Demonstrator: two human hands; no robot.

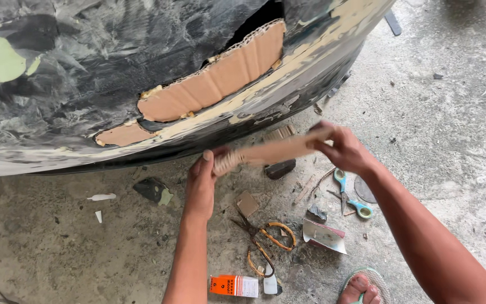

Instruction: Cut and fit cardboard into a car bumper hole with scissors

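Cardboard strip point(274, 151): long, narrow, tan, held level between both hands, just below the lower edge of the damaged car panel point(85, 84) and above the floor clutter. Image of the strip is motion-blurred; its left end looks ragged.

Left hand point(202, 183): fingers closed around the strip's left end, thumb up along it. Right hand point(341, 149): closed in a pinch on the right end. A grip at each end keeps the thin piece taut and flat; judged a hold suited to lining it up against the panel.

Panel: dark, curved, smeared with pale filler along the lower edge. A torn opening is backed with a cardboard patch point(220, 79), corrugation visible at its upper rim; a smaller patch sits lower left. Dark gap remains above the patch's top right.

Floor point(451, 112): bare grey concrete, dusty, stained, littered with scraps. Within arm's reach below the hands: orange-handled shears point(265, 239), blue-handled scissors point(349, 194), a small orange-and-white box point(233, 285), a dark block point(280, 168), bits of cardboard and paper. Tools lie apart from each other, near the work, probably for easy pick-up. A sandalled foot point(364, 287) shows at the bottom edge. Light is even daylight; no walls in view.
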